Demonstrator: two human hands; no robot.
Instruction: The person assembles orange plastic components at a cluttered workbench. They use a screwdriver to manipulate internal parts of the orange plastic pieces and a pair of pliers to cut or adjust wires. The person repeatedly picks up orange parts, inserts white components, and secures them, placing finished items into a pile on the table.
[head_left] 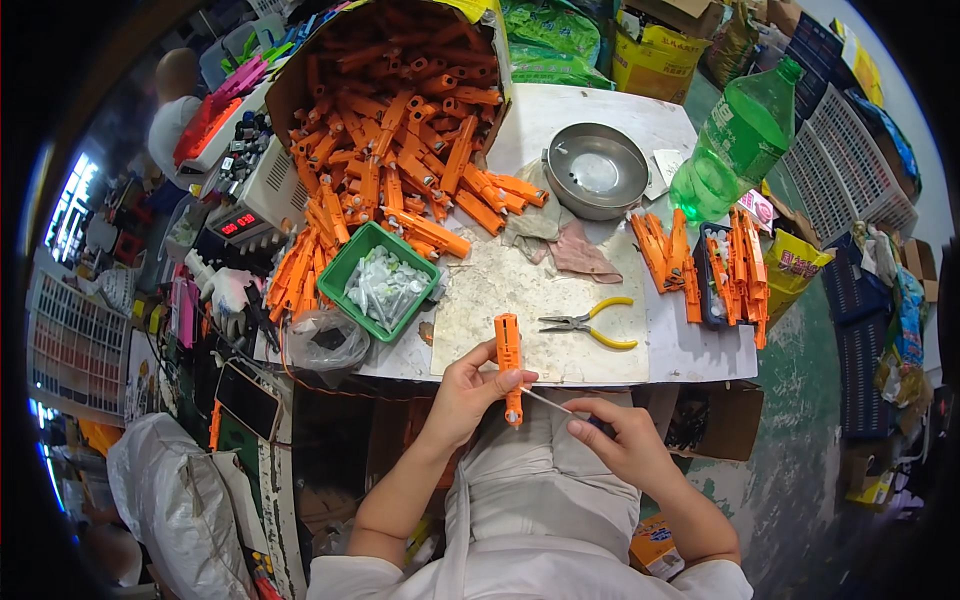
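My left hand (466, 396) is closed around an orange plastic part (508, 345), long and narrow, held upright just off the table's front edge. In my right hand (618, 436) is a screwdriver, its thin metal shaft (545, 400) pointing left at the lower portion of the orange part. Whether the tip touches the part I cannot tell. My fingers hide most of the screwdriver's handle. Beyond my hands, pliers (590, 323) with yellow grips lie on the worn white board (480, 300).
Orange parts (400, 150) spill from a box at the far left. A green basket (330, 282) holds small whitish pieces. Behind the board stands a metal bowl (597, 200); right of it, a green bottle (740, 140). More orange parts (740, 265) lie around a dark tray. A phone (248, 400) rests at left.
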